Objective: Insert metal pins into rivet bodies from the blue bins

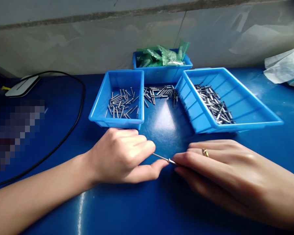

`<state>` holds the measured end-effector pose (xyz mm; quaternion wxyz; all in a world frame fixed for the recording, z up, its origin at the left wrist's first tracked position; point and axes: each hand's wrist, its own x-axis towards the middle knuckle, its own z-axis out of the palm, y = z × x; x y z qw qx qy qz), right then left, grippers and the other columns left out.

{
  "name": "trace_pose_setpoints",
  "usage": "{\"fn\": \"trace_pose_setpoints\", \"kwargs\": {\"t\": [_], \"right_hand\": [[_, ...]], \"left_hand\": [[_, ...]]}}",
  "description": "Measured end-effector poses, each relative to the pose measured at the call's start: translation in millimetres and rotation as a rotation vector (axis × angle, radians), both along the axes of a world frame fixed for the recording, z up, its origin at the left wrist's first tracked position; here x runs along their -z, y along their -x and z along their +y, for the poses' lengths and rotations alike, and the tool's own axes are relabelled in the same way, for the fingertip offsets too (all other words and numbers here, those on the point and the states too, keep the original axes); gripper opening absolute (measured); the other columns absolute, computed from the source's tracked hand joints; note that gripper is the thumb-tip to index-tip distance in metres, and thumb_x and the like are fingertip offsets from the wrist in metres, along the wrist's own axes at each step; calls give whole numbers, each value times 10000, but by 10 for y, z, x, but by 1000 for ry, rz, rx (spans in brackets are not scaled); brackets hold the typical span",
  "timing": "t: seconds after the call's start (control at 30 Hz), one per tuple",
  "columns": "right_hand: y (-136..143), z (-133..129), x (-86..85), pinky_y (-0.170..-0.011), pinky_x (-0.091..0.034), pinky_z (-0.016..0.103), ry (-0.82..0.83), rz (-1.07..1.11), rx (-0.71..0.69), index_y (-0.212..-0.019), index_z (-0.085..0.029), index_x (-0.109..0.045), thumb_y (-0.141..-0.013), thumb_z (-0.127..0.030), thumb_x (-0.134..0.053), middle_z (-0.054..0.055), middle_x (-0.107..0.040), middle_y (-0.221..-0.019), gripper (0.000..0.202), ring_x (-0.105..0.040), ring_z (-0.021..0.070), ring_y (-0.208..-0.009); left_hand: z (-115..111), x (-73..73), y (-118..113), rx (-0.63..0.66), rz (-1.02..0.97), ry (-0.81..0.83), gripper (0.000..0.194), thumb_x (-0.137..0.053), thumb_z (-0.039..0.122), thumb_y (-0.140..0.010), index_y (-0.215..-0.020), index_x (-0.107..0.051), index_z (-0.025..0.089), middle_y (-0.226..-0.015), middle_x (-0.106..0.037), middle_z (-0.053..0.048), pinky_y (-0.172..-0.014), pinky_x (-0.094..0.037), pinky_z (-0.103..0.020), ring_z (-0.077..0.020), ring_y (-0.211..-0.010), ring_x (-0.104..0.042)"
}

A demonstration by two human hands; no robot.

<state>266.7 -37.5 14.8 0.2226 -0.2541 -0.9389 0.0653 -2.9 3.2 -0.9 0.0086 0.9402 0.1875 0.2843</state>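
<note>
A thin metal pin with a small collar (161, 157), looking like a blind rivet, spans the gap between my hands above the blue table. My left hand (122, 155) is closed, its curled index finger at the thin end and its thumb tip close to the collar. My right hand (225, 173), with a ring on one finger, pinches the other end between thumb and fingers, which hide that part. Just beyond my left hand stands a blue bin (116, 122) with loose screws (120, 104). A larger blue bin (250, 125) of metal pins (217, 106) lies beyond my right hand.
Loose metal pins (159, 92) lie on the table (159, 212) between the bins. Behind them, another blue bin (161, 70) holds green plastic bags (169, 56). A black cable (73, 125) and white device (23, 86) are at left, white crumpled sheets (286, 63) at right.
</note>
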Motion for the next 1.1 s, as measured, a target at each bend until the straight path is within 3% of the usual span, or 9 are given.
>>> {"fn": "trace_pose_setpoints", "kwargs": {"t": [0.33, 0.53, 0.67, 0.8, 0.9, 1.1], "right_hand": [[-19, 35, -20, -530, -478, 294, -43, 4, 101, -867, -203, -676, -1256, -136, -428, 4, -691, -687, 466, -638, 136, -504], [-78, 49, 27, -540, -528, 307, -65, -26, 140, -976, -185, -719, -1244, -122, -441, 53, -810, -791, 391, -766, 181, -571], [-92, 39, 42, -513, -517, 299, -33, -21, 127, -986, -196, -711, -1192, -65, -467, 83, -854, -862, 346, -802, 208, -621], [-46, 24, 30, -533, -515, 266, 27, 0, 83, -949, -201, -682, -1167, -28, -433, 59, -810, -807, 373, -736, 161, -572], [-5, 15, 13, -530, -487, 254, 68, 13, 48, -911, -196, -678, -1197, -38, -399, 7, -717, -714, 430, -650, 126, -518], [3, 18, -10, -513, -465, 260, 104, 18, 32, -870, -209, -661, -1194, -37, -391, -11, -659, -688, 456, -602, 118, -510]], "left_hand": [[-16, 18, -7, -13, -3, -6, 464, -547, 147, -1160, -733, -727, 168, -627, -664, 22, -530, -433, -343, -148, -512, -540], [4, 23, 4, 16, 8, 1, 471, -535, 148, -1210, -799, -765, 142, -686, -729, -3, -557, -498, -359, -169, -535, -602], [7, -10, 14, 45, -23, -9, 389, -521, 162, -1242, -992, -813, 107, -842, -843, -47, -647, -617, -317, -175, -665, -763], [-3, -48, 25, 62, -70, 0, 252, -572, 197, -1251, -1222, -807, 111, -1009, -909, -79, -775, -691, -261, -163, -826, -848], [-1, -36, 32, 106, -52, 62, 179, -646, 145, -1202, -1230, -821, 173, -1042, -924, -64, -771, -701, -255, -161, -823, -845], [0, 94, 38, 143, -140, 49, 251, -835, 53, -1015, -1213, -842, 208, -1046, -922, -57, -709, -686, -306, -205, -798, -839]]}}
